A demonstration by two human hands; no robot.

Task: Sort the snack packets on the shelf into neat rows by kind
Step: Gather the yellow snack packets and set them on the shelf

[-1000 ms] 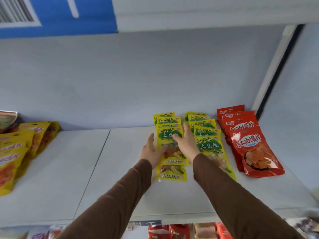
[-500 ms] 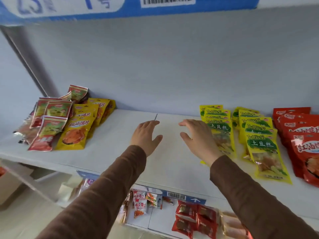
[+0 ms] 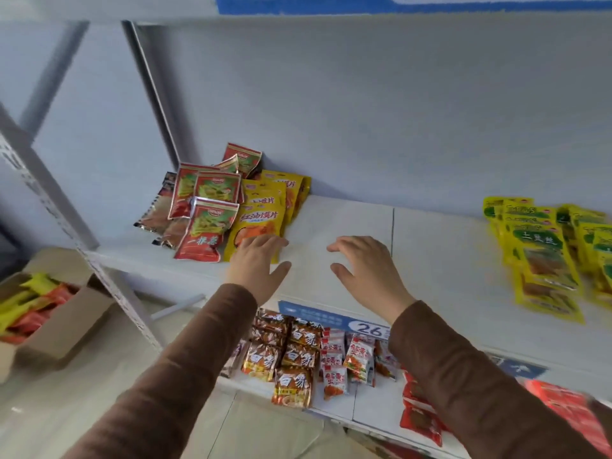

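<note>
We hold our left hand (image 3: pixel 256 265) and right hand (image 3: pixel 366 271) flat and spread, fingers relaxed, gripping nothing, above the bare white metal shelf (image 3: pixel 337 226). Our left fingertips (image 3: pixel 265 241) overlap the lower edge of the yellow-orange plastic snack packets (image 3: pixel 261 217), whether touching we cannot tell. Beyond those lies a loose heap of red-and-green foil packets (image 3: pixel 208 210). Well to the right of our right hand sit rows of yellow-green packets (image 3: pixel 536 256). Below our wrists, small noodle packets (image 3: pixel 294 356) fill a lower shelf.
</note>
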